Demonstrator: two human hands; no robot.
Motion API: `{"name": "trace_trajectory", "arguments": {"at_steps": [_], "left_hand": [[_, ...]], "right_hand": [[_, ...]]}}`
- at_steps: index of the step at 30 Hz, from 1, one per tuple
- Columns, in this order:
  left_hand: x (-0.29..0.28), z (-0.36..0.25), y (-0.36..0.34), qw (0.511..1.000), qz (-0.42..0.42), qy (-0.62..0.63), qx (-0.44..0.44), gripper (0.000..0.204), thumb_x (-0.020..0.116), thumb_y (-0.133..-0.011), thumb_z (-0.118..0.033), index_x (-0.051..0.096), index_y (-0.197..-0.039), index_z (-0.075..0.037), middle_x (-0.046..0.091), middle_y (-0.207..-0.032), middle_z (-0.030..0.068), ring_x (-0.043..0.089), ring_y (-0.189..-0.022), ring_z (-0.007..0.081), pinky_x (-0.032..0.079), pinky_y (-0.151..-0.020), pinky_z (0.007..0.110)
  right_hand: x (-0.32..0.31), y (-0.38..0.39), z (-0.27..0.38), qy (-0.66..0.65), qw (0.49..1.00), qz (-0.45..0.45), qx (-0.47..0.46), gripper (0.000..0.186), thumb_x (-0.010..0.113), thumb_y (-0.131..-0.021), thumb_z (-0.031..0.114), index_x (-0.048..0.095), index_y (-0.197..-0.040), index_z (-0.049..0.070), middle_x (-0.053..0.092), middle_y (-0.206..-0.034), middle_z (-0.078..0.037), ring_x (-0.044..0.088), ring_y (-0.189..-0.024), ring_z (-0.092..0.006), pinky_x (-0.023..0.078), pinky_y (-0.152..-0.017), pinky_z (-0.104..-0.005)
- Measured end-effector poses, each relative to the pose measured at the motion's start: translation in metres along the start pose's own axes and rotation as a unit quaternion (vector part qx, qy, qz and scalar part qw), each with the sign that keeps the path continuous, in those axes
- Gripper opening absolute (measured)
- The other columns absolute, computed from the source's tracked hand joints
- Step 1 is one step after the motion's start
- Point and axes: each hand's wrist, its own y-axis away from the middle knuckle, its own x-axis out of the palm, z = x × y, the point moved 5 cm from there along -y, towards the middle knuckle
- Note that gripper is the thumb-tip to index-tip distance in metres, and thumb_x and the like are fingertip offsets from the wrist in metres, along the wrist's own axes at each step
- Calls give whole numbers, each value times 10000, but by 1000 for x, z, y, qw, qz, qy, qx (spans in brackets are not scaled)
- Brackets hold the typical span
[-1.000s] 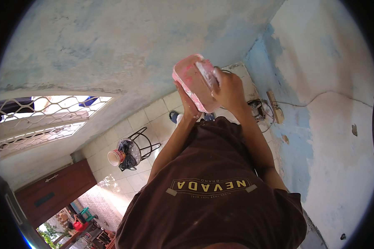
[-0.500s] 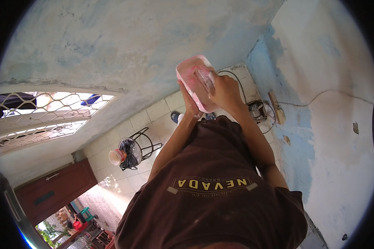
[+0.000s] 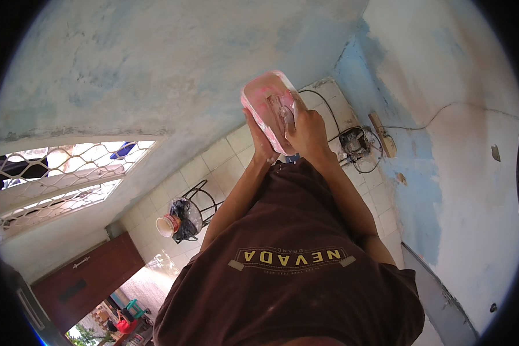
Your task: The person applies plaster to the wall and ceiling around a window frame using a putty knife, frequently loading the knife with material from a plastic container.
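A pink, oblong plastic tub [image 3: 265,89], smeared with whitish paste, is held up in front of my body. My left hand [image 3: 262,140] wraps its left side and underside, the fingers partly hidden behind the wall. My right hand [image 3: 309,135] reaches over the near right part of the tub, closed on a flat, paste-coated scraper [image 3: 279,108]. The scraper lies within the tub, and its handle is mostly covered by my fingers, so its exact kind is hard to make out.
Patchy plastered walls [image 3: 155,69] rise ahead and to the right. A round stool [image 3: 191,214] holds a black plastic bag and a tub [image 3: 167,225]. Cables and a dark electrical item [image 3: 354,143] lie by the right corner. A grilled window [image 3: 69,173] and brown door [image 3: 86,282] are at left.
The pink tub has shifted slightly left and up in view. My right hand and the scraper have turned a little inside it. The view has moved slightly with my head.
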Motion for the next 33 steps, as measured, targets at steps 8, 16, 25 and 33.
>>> {"name": "trace_trajectory", "arguments": {"at_steps": [8, 16, 25, 33], "left_hand": [[-11, -9, 12, 997, 35, -14, -74, 778, 215, -1060, -673, 309, -1591, -112, 443, -1559, 109, 454, -1424, 280, 374, -1198, 433], [-34, -30, 18, 990, 45, 84, -107, 825, 315, -1027, -716, 315, -1591, -115, 444, -1564, 111, 465, -1418, 292, 406, -1178, 456], [-48, -25, 27, 982, 41, 24, -183, 839, 323, -1039, -694, 290, -1600, -70, 405, -1588, 122, 422, -1437, 294, 342, -1204, 439], [-60, -17, 41, 975, 24, 14, -222, 797, 340, -1052, -661, 299, -1597, -81, 421, -1575, 108, 440, -1416, 292, 373, -1175, 447]], "right_hand": [[15, 0, 14, 26, 999, -32, -6, 535, 618, -913, 92, 493, -1409, -65, 688, -798, -271, 690, -711, -445, 553, -631, -498], [-13, 46, 43, -72, 959, -260, -89, 205, 636, -1007, 122, 663, -1099, -59, 682, -749, -138, 666, -614, -215, 503, -581, -341], [23, 88, -1, -450, 816, -292, 218, 201, 672, -1009, 166, 642, -1087, -17, 686, -965, -40, 586, -854, -85, 489, -773, -281], [34, 103, 5, -608, 704, -270, 250, 251, 638, -992, 90, 588, -1222, 2, 676, -1107, -61, 657, -1016, -130, 538, -878, -298]]}}
